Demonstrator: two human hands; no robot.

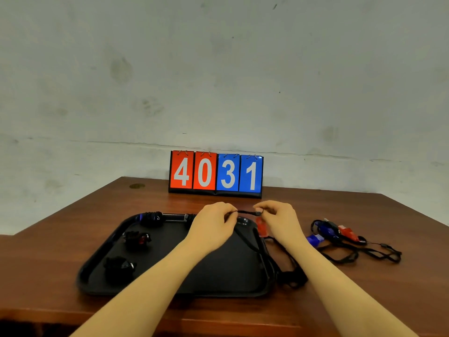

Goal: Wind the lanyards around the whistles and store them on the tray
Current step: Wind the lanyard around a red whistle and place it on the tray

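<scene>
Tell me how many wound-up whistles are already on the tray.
3, as far as I can tell: one at the far left corner, one in the left middle, one at the near left of the tray. The forearms may hide more.

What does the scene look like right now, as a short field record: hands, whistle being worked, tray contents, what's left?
left hand: pinches the black lanyard, taut between both hands
right hand: pinches the lanyard's other end
red whistle: hangs below the right hand's grip, lanyard unwound
tray: black, holds three wound whistles along its left and far side
unwound whistles: blue and red, tangled on the table right of the tray
scoreboard: reads 4031
</scene>
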